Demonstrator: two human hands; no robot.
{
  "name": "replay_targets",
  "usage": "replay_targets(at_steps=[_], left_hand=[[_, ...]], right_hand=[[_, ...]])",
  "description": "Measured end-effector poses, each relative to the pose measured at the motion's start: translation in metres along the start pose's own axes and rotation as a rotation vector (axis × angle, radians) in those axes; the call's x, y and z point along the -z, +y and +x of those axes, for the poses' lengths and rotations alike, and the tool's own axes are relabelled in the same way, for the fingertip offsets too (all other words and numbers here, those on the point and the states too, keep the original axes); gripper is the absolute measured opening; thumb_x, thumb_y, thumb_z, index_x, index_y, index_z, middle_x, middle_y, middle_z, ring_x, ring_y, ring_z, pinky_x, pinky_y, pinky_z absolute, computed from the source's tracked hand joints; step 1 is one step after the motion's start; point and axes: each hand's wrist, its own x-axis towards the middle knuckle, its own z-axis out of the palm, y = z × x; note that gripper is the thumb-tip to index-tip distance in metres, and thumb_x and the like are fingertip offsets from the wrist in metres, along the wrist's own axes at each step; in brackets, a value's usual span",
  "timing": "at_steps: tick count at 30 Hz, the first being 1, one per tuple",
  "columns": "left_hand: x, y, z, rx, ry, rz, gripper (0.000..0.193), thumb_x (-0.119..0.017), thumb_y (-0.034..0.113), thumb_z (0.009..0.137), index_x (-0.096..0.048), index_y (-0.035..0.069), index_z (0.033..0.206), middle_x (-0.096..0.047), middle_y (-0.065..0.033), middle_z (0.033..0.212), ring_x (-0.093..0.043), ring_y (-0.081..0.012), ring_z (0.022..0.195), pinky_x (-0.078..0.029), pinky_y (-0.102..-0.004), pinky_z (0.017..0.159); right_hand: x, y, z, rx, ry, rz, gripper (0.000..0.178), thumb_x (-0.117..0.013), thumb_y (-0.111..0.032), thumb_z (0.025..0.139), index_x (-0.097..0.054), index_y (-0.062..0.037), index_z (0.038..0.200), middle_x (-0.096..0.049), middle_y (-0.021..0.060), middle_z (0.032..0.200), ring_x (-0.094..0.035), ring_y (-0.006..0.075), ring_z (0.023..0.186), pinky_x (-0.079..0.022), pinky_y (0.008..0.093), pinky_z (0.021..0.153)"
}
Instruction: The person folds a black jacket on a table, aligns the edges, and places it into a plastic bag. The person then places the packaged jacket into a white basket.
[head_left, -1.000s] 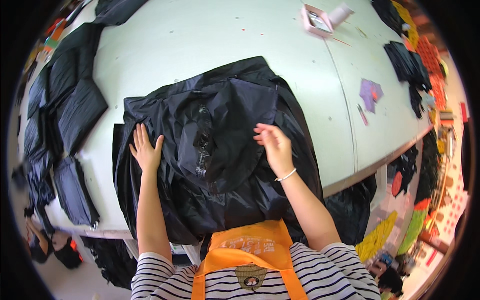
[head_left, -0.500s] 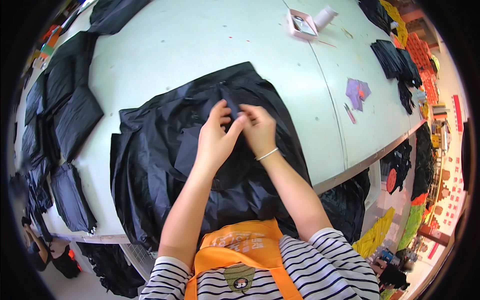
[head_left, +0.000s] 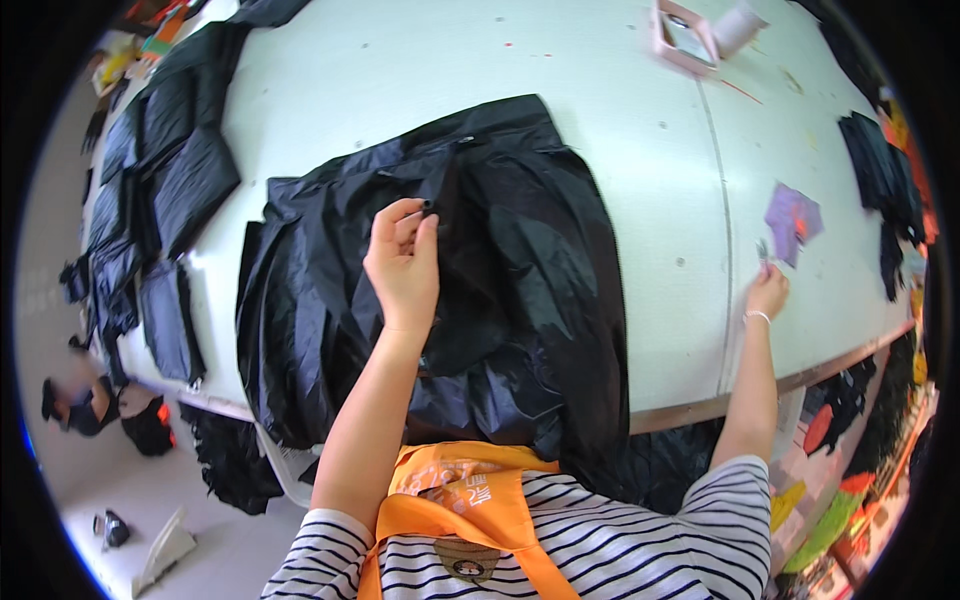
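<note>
Spread over the table before me is a shiny black garment [head_left: 560, 270], its band-like edge on the far side. My left hand [head_left: 402, 265] is closed in a pinch above its middle, with a small dark fold of the garment sticking out between thumb and fingertips. Far to the right, my right hand [head_left: 768, 292] is closed on small thread snips [head_left: 762, 248]; the metal tips point away from me and the handle is mostly hidden by the fingers. Just beyond them lies a purple fabric scrap [head_left: 790, 222] with an orange-red patch.
The pale table [head_left: 660, 330] has a seam running away from me. More black garments [head_left: 190, 130] are piled at the left, and others [head_left: 880, 170] at the far right. A pink box [head_left: 685, 38] stands at the back beside a white cylinder [head_left: 738, 28]. A person [head_left: 85, 405] is at far left.
My right hand has left the garment, reached right across the table and taken hold of the snips. The left hand still pinches the fabric. The view has shifted.
</note>
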Motion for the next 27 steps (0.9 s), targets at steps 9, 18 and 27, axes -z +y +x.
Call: replay_targets(at_steps=[9,18,27], left_hand=[[-0.002,0.005,-0.004,-0.374,-0.042,0.351,0.009,-0.061,-0.006,0.082,-0.065,0.000,0.088,-0.070,-0.0083,0.085,-0.065,-0.0123,0.073,-0.050,-0.0213,0.067],[-0.005,0.012,-0.007,-0.458,-0.082,0.424,0.012,-0.060,-0.007,0.080,-0.066,0.001,0.086,-0.070,-0.0112,0.090,-0.069,-0.0215,0.081,-0.052,-0.0263,0.071],[-0.006,0.010,-0.006,-0.524,-0.090,0.414,0.013,-0.061,-0.008,0.077,-0.067,0.002,0.084,-0.069,-0.0116,0.089,-0.068,-0.0245,0.078,-0.053,-0.0276,0.068]], right_hand=[[0.099,-0.197,-0.049,0.223,-0.345,1.021,0.028,-0.050,-0.024,0.097,-0.053,-0.0027,0.116,-0.058,0.0051,0.091,-0.052,0.0125,0.074,-0.044,0.0278,0.067],[0.165,-0.360,-0.113,0.702,-0.694,1.334,0.021,-0.067,-0.014,0.086,-0.063,-0.0001,0.101,-0.062,0.0052,0.087,-0.058,0.0093,0.073,-0.046,0.0216,0.065],[0.170,-0.375,-0.116,0.753,-0.612,1.301,0.020,-0.069,-0.025,0.082,-0.065,-0.0068,0.089,-0.058,0.0062,0.073,-0.058,0.0190,0.061,-0.045,0.0282,0.057]])
